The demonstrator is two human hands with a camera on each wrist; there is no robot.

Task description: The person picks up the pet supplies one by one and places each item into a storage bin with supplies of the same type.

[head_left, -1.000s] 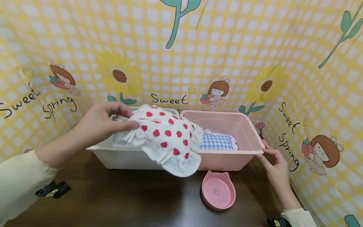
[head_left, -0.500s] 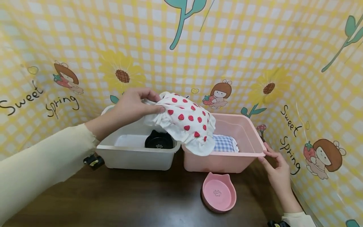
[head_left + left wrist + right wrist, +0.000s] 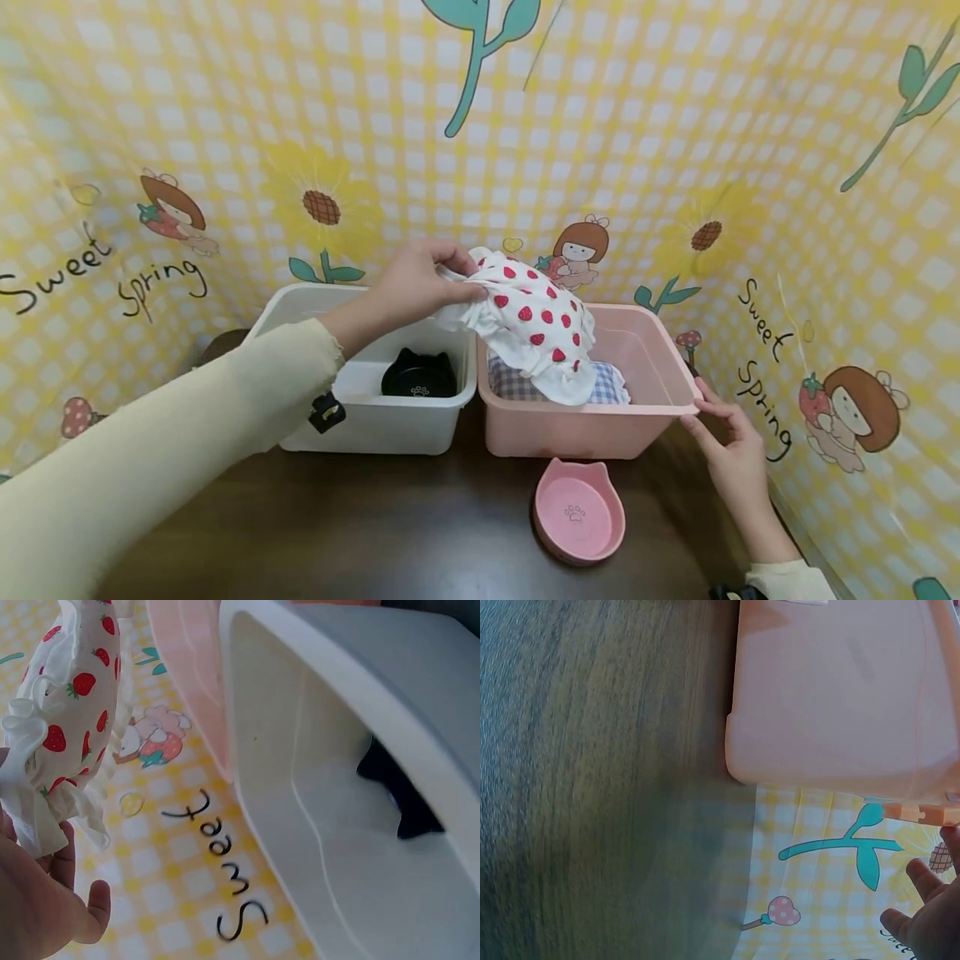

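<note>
My left hand (image 3: pixel 420 287) pinches one ruffled end of a small white pillow (image 3: pixel 536 312) printed with red strawberries. The pillow slants down over the left part of a pink bin (image 3: pixel 585 433), covering some of a blue-checked pillow (image 3: pixel 611 379) that lies inside. In the left wrist view, the strawberry pillow (image 3: pixel 82 682) hangs from the fingers beside the white bin's rim. On the pink bin's right front corner, the thumb and a finger of my right hand (image 3: pixel 731 450) grip the rim. The right wrist view shows its other fingers (image 3: pixel 922 881) spread below the rim.
A white bin (image 3: pixel 367 429) stands left of the pink one, with a black cat-shaped bowl (image 3: pixel 420 375) inside. A pink cat-eared bowl (image 3: pixel 577 512) sits on the dark wooden table (image 3: pixel 390 533) in front. Yellow checked cloth (image 3: pixel 450 183) rises behind and at both sides.
My left hand has carried the strawberry pillow rightward from over the white bin to over the pink bin, uncovering the black bowl. The right hand has stayed at the pink bin's corner.
</note>
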